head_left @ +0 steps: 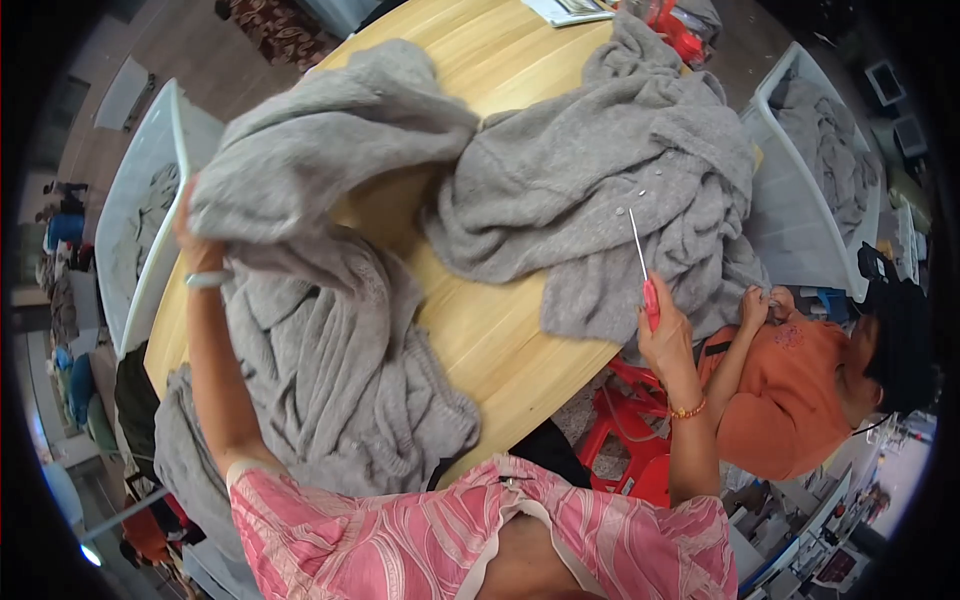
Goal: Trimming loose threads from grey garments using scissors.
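Observation:
My left hand (188, 235) grips a grey knitted garment (320, 160) and holds it lifted over the left side of the round wooden table (500, 330); the cloth hides most of the fingers. More grey knitwear (330, 380) lies heaped under that arm and hangs over the near edge. My right hand (665, 340) is closed on a thin metal tool with a red handle (645, 275), its tip pointing up at a second grey garment (610, 180) with small white buttons, spread across the right of the table.
A white bin (800, 210) at the right holds more grey knitwear, and another white bin (140, 210) stands at the left. A person in an orange top (790, 390) sits at the right, handling grey fabric. Red stools (630, 420) stand below the table's edge.

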The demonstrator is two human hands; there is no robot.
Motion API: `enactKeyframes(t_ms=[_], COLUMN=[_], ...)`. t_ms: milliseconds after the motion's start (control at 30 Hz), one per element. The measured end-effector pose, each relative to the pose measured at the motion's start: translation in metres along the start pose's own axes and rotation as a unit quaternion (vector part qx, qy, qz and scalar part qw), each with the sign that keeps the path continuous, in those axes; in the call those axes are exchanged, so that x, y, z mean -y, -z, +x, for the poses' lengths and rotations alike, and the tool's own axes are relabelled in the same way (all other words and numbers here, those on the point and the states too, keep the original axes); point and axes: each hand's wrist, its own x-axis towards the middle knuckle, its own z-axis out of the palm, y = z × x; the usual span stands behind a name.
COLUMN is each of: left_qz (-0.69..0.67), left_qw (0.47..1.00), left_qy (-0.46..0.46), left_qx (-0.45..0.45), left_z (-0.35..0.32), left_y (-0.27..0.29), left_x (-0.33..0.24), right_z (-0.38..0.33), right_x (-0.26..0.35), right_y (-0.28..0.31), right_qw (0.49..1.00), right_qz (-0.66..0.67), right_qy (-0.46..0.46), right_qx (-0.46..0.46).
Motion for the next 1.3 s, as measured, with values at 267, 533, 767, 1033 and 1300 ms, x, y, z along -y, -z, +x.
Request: enactKeyframes(t_ms=[267, 533, 767, 1033, 1300], left_qz=[0.016, 0.278, 0.199, 0.162, -0.18], left_qw=[0.941, 0.895, 0.962, 0.939, 0.844], left_qy=[0.288, 0.264, 0.129, 0.197, 0.261], left_qx=[0.177, 0.229, 0.133, 0.232, 0.433], left_z=[-0.174, -0.334, -0.251, -0.212, -0.276], left_y=[0.253, 0.268, 0.122, 0.097, 0.194], left_x=[-0.153, -0.167, -0.15, -0.078, -0.2], right_z=[-0.026, -0.059, -0.092, -0.105, -0.109], right_x=[0.062, 0.137, 0.179, 0.17, 0.172], right_y=[-0.038, -0.092, -0.097, -0.1, -0.099], right_qw=[0.997, 0.982, 0.968, 0.964, 0.963], right_qz=[0.003, -0.024, -0.046, -0.035, -0.007], right_qy=[0.069, 0.15, 0.171, 0.202, 0.197], right_qx=[0.029, 0.11, 0.176, 0.167, 0.186])
